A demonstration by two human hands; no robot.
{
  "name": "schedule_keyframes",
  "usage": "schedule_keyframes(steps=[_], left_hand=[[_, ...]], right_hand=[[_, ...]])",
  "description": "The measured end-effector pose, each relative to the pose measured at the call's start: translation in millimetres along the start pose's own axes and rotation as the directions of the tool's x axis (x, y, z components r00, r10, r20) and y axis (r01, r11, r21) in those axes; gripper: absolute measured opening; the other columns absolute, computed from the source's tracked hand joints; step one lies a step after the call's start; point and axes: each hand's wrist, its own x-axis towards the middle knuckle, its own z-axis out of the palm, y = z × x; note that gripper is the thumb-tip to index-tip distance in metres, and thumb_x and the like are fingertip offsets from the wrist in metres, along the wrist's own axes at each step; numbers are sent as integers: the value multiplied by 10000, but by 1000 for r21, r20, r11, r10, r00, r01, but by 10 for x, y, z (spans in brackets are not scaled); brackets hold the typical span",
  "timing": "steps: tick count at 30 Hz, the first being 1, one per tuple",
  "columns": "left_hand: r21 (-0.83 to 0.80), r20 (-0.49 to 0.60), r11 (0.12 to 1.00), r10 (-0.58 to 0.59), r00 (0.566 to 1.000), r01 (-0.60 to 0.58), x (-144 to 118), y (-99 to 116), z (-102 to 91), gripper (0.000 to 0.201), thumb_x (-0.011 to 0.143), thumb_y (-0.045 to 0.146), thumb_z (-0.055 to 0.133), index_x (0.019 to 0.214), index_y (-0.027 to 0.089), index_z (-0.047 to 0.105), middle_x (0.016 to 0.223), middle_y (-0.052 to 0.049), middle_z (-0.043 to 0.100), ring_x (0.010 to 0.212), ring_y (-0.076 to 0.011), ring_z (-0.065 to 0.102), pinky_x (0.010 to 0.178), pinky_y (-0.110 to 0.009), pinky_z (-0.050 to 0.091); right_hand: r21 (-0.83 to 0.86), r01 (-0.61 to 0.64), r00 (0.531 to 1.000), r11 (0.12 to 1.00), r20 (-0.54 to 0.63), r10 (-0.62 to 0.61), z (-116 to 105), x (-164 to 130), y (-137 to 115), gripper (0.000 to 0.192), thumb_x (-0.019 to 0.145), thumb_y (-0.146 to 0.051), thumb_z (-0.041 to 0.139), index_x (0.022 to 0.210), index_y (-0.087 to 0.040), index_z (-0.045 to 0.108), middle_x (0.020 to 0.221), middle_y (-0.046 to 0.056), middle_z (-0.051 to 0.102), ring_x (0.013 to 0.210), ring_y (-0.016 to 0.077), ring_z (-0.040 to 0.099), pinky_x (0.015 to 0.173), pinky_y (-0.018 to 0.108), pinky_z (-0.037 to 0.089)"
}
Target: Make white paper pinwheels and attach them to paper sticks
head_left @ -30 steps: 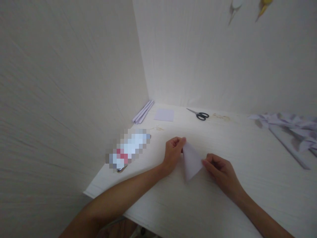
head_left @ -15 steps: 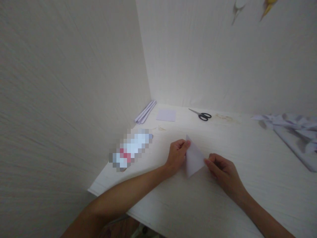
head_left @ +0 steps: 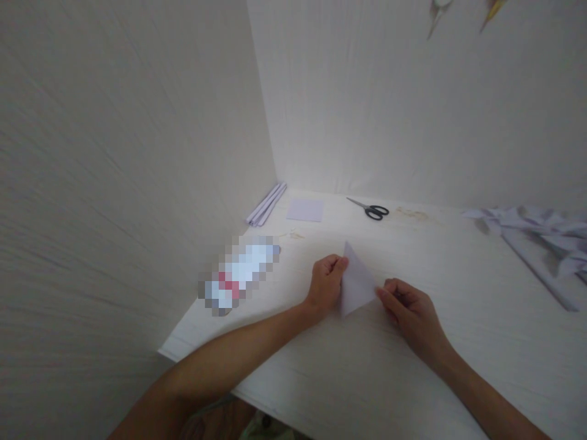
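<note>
The folded paper triangle lies on the worktop between our hands. Our left hand pinches its left edge with curled fingers; our right hand pinches its right corner. Beyond our hands lie scissors, a paper square and folded strips.

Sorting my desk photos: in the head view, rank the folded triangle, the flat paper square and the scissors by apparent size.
1. Folded triangle, though nearest the camera.
2. Scissors and paper square look alike; unranked.
</note>
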Motion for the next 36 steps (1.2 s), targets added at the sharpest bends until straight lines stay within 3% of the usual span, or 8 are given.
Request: schedule_keyframes(steps=[8, 15, 23, 32, 36], left_hand=[[-15, 133, 998, -57, 990, 60, -11, -7, -5, 321, 701, 438, 484, 571, 146, 447, 515, 46, 359, 471, -61, 314, 455, -206, 226], [-11, 96, 999, -36, 995, 37, -26, -15, 1, 305, 712, 407, 476, 559, 148, 424, 508, 49, 344, 466, -59, 296, 440, -207, 204], [4, 195, 999, -47, 980, 47, -37, 41, 10, 316, 703, 426, 491, 573, 143, 438, 508, 51, 360, 461, -52, 306, 442, -201, 212], [11, 150, 999, -52, 987, 51, 2, -37, 9, 289, 688, 399, 505, 562, 148, 439, 507, 49, 383, 468, -59, 339, 449, -200, 234], [3, 189, 998, -57, 980, 58, 0, -8, 5, 276, 682, 398, 514, 590, 141, 471, 519, 42, 429, 473, -61, 374, 454, -196, 260]], right_hand=[[62, -13, 996, 998, -86, 19, -5, 12, 13, 335, 696, -425, 551, 516, -183, 406, 420, -63, 337, 386, 65, 292, 369, 202, 212], [114, -40, 997, 993, -58, 47, -5, 3, 9, 341, 696, -419, 564, 515, -177, 407, 403, -72, 324, 371, 51, 265, 361, 196, 181], [267, -54, 990, 962, -109, 86, -30, 25, 108, 307, 709, -365, 586, 535, -174, 421, 407, -70, 355, 384, 49, 280, 376, 200, 176], [265, -71, 991, 962, -92, 98, -12, 21, 74, 312, 715, -368, 581, 530, -175, 420, 405, -68, 348, 384, 53, 273, 378, 213, 164], [307, -61, 989, 950, -112, 100, -19, 28, 92, 293, 715, -349, 588, 542, -176, 426, 425, -66, 364, 393, 52, 279, 378, 212, 167]])
